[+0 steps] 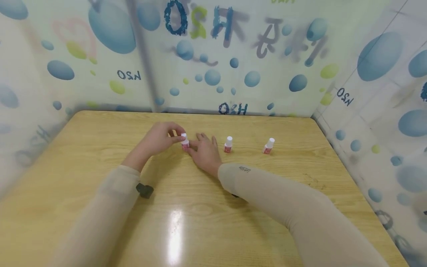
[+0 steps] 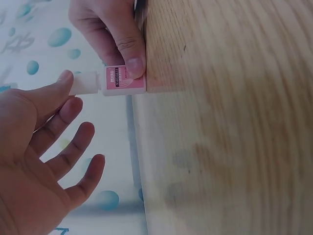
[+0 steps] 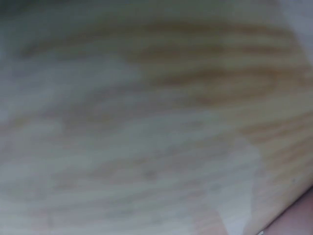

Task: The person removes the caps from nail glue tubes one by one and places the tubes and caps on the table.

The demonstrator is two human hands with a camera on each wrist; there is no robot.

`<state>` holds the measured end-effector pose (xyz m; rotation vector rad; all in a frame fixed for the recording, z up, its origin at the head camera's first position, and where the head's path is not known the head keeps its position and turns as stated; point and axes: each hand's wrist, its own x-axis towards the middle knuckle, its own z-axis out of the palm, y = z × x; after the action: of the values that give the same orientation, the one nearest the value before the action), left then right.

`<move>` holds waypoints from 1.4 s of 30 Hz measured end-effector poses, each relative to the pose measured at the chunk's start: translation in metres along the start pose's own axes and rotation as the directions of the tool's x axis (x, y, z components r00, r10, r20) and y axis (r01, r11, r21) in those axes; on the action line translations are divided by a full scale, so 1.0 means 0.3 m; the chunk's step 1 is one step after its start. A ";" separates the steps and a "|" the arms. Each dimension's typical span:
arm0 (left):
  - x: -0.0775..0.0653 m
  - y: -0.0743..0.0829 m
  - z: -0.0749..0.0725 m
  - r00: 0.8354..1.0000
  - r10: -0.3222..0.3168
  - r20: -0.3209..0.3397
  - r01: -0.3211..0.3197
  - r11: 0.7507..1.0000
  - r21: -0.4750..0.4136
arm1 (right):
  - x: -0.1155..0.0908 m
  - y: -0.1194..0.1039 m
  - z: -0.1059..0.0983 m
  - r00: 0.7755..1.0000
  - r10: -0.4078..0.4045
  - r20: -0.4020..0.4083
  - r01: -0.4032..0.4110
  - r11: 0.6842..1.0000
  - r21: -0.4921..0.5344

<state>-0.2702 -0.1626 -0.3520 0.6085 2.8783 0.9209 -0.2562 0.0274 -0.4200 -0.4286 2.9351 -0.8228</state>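
Fingertips (image 2: 73, 104) of our left hand (image 1: 161, 137) pinch the white cap (image 2: 85, 82) of a pink-labelled bottle (image 2: 111, 84), left of centre in the head view; our right hand (image 1: 205, 152) pinches it lower down, upright on the tabletop (image 1: 200, 211). Farther right we see a second bottle (image 1: 228, 145), then a third bottle (image 1: 268, 146).

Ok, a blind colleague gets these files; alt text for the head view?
A person's left hand pinches the white cap of a small bottle on a wooden table while the right hand holds its body. Two similar bottles stand to the right.
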 end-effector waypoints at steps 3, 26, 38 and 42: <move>0.005 0.004 0.002 1.000 -0.027 -0.014 0.027 1.000 0.008 | -0.001 0.003 -0.003 1.000 -0.003 -0.004 0.003 1.000 -0.001; 0.015 0.003 0.000 1.000 -0.007 -0.030 0.006 0.999 -0.033 | 0.002 0.000 -0.024 1.000 -0.019 -0.015 0.018 0.999 -0.030; 0.012 -0.015 0.006 1.000 0.002 -0.010 -0.002 1.000 -0.018 | 0.001 -0.001 -0.011 1.000 -0.006 -0.001 0.006 1.000 -0.023; 0.013 -0.010 0.005 1.000 -0.021 -0.013 0.021 1.000 -0.003 | 0.003 -0.001 -0.005 1.000 -0.014 -0.008 0.013 1.000 -0.019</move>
<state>-0.2748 -0.1626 -0.3548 0.5729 2.8890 0.9289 -0.2573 0.0276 -0.4186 -0.4480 2.9524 -0.8013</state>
